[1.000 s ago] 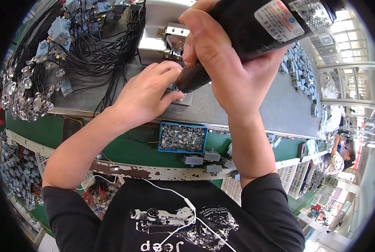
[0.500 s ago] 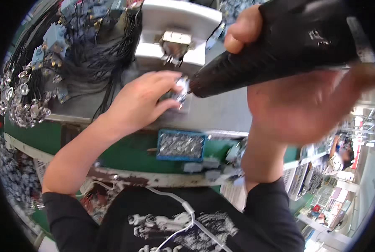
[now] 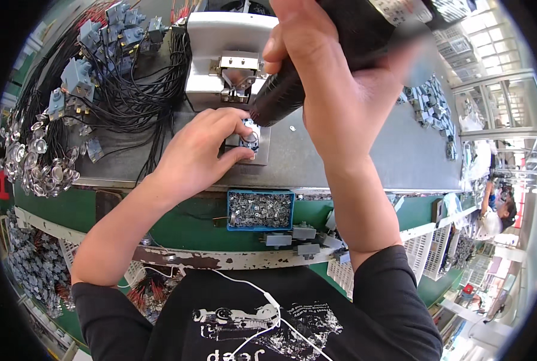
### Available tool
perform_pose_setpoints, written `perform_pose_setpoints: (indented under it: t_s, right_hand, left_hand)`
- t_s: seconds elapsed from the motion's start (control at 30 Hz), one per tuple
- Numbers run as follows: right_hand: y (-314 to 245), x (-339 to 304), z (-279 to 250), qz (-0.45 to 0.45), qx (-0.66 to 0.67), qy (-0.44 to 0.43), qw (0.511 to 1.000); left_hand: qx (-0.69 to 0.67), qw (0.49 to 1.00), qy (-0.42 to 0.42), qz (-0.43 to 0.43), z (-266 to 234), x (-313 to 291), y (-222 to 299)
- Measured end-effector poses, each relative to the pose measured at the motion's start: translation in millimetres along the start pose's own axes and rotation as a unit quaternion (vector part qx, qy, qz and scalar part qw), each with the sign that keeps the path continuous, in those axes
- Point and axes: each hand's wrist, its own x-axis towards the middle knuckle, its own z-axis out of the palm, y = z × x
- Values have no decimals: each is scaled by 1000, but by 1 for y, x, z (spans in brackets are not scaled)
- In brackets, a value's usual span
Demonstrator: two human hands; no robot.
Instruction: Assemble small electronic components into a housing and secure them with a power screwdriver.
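Well, the black tool (image 3: 368, 36) has tipped back up: a moment ago it lay flatter, with the right grip (image 3: 343, 105) blurred and loose beneath it, and now that grip is wrapped around the barrel. The dark tip has come in to the upper edge of the small round part (image 3: 251, 138), though I can't tell if they touch. I'd take it that tool and part are lined up again for the work.

The part sits over a flat metal block (image 3: 262, 155), and the left grip (image 3: 199, 141) is narrow, finger and thumb pinching it.

Around them, the grey metal tabletop (image 3: 316, 162) carries a silver stand (image 3: 208, 36) just behind, black cables (image 3: 139, 99) with grey boxes (image 3: 79, 78) to the left, and shiny discs (image 3: 55, 174) at their ends. A blue tray (image 3: 293, 210) of little metal pieces is nearer the wearer, 3 or more grey switches beside it. Over to the right are white crates (image 3: 422, 246), bright windows (image 3: 509, 60) and 1 co-worker (image 3: 492, 224).
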Motion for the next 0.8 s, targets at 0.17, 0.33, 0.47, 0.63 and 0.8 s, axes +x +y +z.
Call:
perform_pose_setpoints:
  t_s: [0.17, 0.33, 0.47, 0.63, 0.8]
  right_hand:
    - [61, 36, -13, -353, 38, -233, 905]
    - [56, 31, -3, -381, 3, -242, 892]
    - [30, 12, 1, 173, 125, -125, 969]
    - [68, 40, -6, -343, -3, -266, 901]
    - [23, 4, 4, -111, 30, -195, 974]
  left_hand:
    - [-21, 1000, -8, -8, -1, 0, 0]
    - [-15, 1000, 7, 6, 1, -2, -5]
    - [-32, 999, -7, -8, 2, -2, -7]
    - [-41, 999, -2, 11, 5, 2, -6]
    - [-55, 998, -2, 6, 6, 1, -7]
